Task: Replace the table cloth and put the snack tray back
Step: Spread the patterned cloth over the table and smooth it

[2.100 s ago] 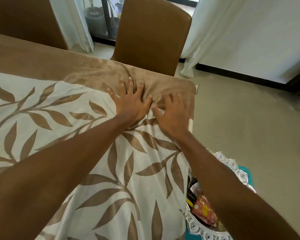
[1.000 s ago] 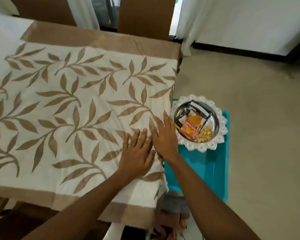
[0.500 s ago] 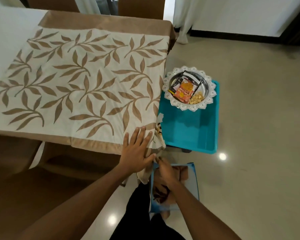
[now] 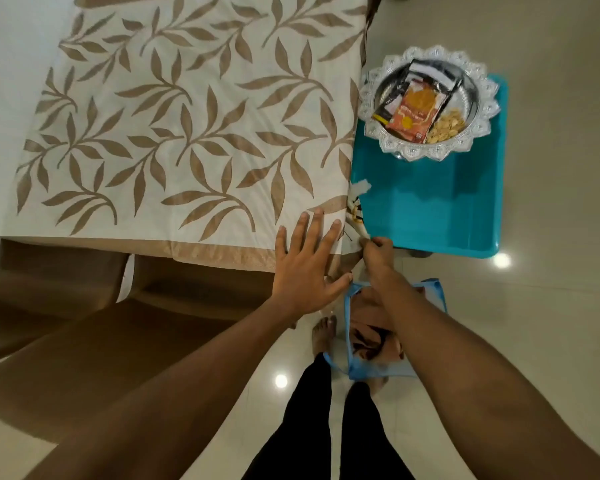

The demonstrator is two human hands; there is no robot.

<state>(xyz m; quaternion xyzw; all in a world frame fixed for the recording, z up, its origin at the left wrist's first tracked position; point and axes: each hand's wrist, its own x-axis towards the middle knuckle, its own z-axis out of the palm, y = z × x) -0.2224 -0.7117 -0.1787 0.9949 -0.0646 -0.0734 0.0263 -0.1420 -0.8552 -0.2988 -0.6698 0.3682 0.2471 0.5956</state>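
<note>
Since the frame half a second earlier, the right hand has risen from the blue bag on the floor to the near right corner of the table, while the left hand has stayed at that corner. Nearest the person, the blue bag stands open with brown fabric bundled inside. Above it, the left hand lies flat, fingers straight and spread, pressing the brown border of the leaf-patterned table cloth. Just beside it, the right hand has its fingers curled and appears to pinch the corner fold that hangs over the edge. The cloth covers the table top with its printed panel lying smooth. The step in hand is judged to be the final squaring of this corner. Beyond the hands, a teal plastic bin sits against the table's right side; the silver snack tray rests at its far end, off the table, carrying an orange packet. The next move calls for releasing the corner, reaching to the tray with both hands and keeping it level during transfer.
</note>
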